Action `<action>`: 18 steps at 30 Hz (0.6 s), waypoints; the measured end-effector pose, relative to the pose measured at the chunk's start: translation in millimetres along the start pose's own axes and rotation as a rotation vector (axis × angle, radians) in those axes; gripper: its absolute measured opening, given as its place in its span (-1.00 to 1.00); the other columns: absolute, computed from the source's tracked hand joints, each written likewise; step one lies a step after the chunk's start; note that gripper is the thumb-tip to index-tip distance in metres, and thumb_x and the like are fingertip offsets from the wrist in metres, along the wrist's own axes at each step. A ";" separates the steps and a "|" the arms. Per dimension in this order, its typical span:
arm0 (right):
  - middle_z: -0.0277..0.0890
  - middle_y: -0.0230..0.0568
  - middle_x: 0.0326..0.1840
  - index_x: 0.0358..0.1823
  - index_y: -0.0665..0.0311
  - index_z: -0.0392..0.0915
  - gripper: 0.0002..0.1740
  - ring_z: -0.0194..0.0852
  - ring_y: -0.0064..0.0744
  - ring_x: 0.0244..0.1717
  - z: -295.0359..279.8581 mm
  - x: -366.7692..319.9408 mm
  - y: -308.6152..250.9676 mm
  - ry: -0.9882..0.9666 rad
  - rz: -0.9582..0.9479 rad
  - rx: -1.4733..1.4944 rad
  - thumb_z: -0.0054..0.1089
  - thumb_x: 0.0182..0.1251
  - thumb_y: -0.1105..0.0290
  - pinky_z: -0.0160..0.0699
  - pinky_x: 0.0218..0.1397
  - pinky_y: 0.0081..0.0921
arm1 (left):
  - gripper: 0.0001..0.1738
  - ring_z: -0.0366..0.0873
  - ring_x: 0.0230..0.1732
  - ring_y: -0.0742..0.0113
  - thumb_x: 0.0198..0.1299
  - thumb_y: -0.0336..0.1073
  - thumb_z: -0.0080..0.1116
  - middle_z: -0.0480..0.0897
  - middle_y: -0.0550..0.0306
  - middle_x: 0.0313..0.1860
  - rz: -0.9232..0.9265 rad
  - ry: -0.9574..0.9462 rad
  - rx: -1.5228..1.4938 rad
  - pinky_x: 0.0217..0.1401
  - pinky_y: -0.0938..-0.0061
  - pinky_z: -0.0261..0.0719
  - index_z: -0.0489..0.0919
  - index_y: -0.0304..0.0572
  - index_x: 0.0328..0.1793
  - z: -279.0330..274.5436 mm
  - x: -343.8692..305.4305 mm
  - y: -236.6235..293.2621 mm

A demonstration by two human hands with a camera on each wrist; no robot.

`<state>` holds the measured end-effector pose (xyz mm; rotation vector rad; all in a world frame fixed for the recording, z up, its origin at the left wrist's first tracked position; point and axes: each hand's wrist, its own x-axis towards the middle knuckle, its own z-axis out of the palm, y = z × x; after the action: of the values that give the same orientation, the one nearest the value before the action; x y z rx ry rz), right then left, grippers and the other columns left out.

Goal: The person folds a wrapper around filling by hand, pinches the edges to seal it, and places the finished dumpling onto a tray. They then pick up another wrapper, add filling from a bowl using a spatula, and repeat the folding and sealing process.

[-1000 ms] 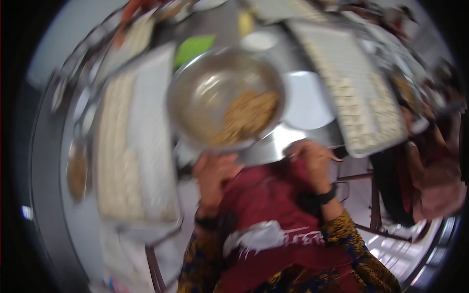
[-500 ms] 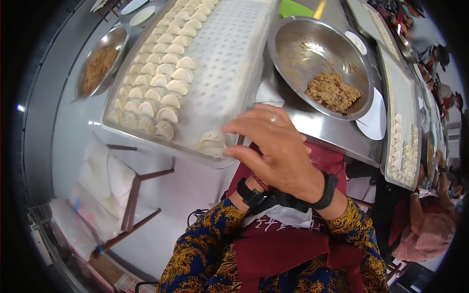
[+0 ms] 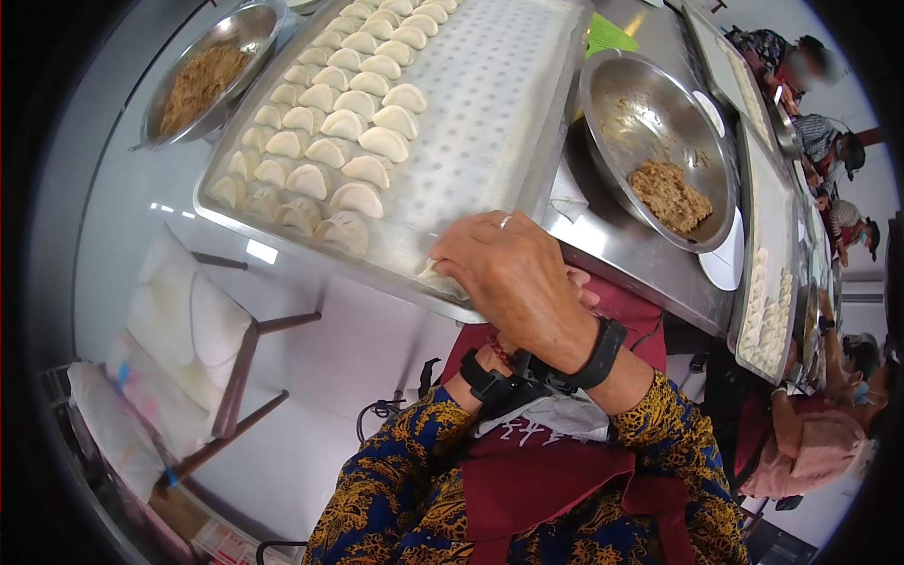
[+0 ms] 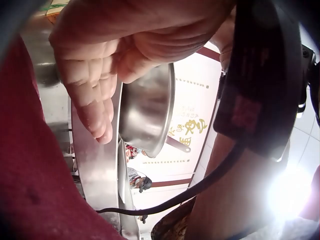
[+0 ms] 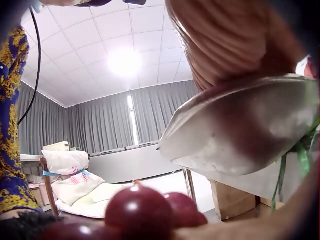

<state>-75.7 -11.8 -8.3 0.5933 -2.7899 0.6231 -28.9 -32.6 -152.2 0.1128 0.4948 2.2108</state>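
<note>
In the head view my right hand [image 3: 523, 282] reaches across to the near corner of a shallow tray [image 3: 461, 160]. Its fingers and thumb close on a dumpling [image 3: 429, 268] there, which the hand mostly covers. Several rows of white crescent dumplings [image 3: 344, 122] lie along the tray's left side. My left hand is mostly hidden beneath the right; only some fingers [image 3: 582, 282] show. Seen from the left wrist, the left hand [image 4: 95, 75] hangs with its fingers loosely extended, holding nothing. The right wrist view shows the right hand [image 5: 225, 45] over the tray's shiny edge [image 5: 225, 135].
A steel bowl [image 3: 612, 122] with brown filling [image 3: 669, 193] stands on the metal table [image 3: 612, 240]. Another bowl of filling [image 3: 146, 127] is at the far left. A chair [image 3: 179, 330] stands below the tray. Beyond the bowl are more trays [image 3: 767, 235] and several people.
The view has swung left towards the dumpling tray. My right hand has crossed over the left to the tray's corner, and its spread thumb and fingers have closed on the dumpling there.
</note>
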 end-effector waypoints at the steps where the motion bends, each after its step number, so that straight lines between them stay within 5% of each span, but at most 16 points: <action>1: 0.63 -0.24 -0.30 -0.30 0.13 0.64 -0.85 0.56 -0.15 -0.26 0.4 0.1 -0.5 0.010 -0.005 -0.026 0.35 0.13 0.30 0.49 -0.19 -0.23 | -0.61 0.65 -0.03 0.11 0.46 -0.15 0.06 0.60 -0.13 0.04 -0.007 0.027 -0.080 0.02 0.28 0.66 0.39 -0.25 0.25 1.8 -0.4 2.0; 5: 0.62 -0.23 -0.33 -0.33 0.12 0.65 -0.89 0.56 -0.13 -0.30 7.6 -2.1 0.4 0.053 0.032 -0.065 0.35 0.12 0.34 0.49 -0.26 -0.22 | -0.54 0.60 0.11 -0.01 0.49 -0.11 -0.02 0.53 -0.18 0.19 -0.081 -0.065 0.007 0.15 0.16 0.61 0.33 -0.22 0.35 -4.3 -3.9 13.4; 7: 0.61 -0.22 -0.39 -0.34 0.12 0.65 -0.90 0.54 -0.10 -0.36 12.2 -0.8 6.3 0.089 0.054 0.020 0.37 0.12 0.35 0.51 -0.29 -0.21 | -0.52 0.51 0.26 -0.11 0.50 -0.10 -0.05 0.45 -0.21 0.30 0.159 -0.244 -0.149 0.25 0.07 0.55 0.30 -0.17 0.40 0.0 -7.7 16.8; 11: 0.62 -0.23 -0.39 -0.30 0.16 0.68 -0.91 0.58 -0.16 -0.39 4.4 0.4 5.2 0.134 0.069 0.100 0.37 0.15 0.39 0.55 -0.29 -0.34 | -0.52 0.40 0.36 -0.19 0.49 -0.10 -0.05 0.39 -0.20 0.37 0.121 -0.229 -0.037 0.33 0.00 0.48 0.30 -0.14 0.42 0.4 -11.9 23.1; 14: 0.69 -0.24 -0.30 -0.25 0.24 0.70 -0.90 0.65 -0.30 -0.31 -8.1 -4.0 8.8 0.210 0.148 0.438 0.36 0.19 0.47 0.59 -0.23 -0.49 | -0.57 0.46 0.31 -0.06 0.50 -0.16 -0.06 0.43 -0.16 0.33 0.160 -0.175 0.246 0.27 0.10 0.53 0.34 -0.16 0.38 9.3 -15.1 27.2; 16: 0.73 -0.24 -0.20 -0.23 0.30 0.71 -0.88 0.68 -0.42 -0.21 -31.8 -11.9 12.4 0.238 0.272 0.626 0.34 0.20 0.55 0.60 -0.14 -0.57 | -0.59 0.55 0.18 0.10 0.50 -0.21 -0.10 0.51 -0.08 0.23 0.243 0.117 1.007 0.19 0.19 0.58 0.37 -0.21 0.36 22.0 -12.1 33.8; 18: 0.73 -0.23 -0.18 -0.23 0.31 0.71 -0.88 0.68 -0.43 -0.18 -55.6 -25.8 20.5 0.296 0.266 0.591 0.34 0.18 0.57 0.61 -0.12 -0.57 | -0.60 0.60 0.13 0.16 0.49 -0.18 -0.10 0.58 -0.06 0.14 0.111 0.129 0.933 0.16 0.20 0.60 0.40 -0.25 0.31 59.2 -20.6 59.1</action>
<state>-54.5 38.7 25.9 0.1915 -2.4028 1.4810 -44.2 -63.2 -73.2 0.4935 1.5862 1.9204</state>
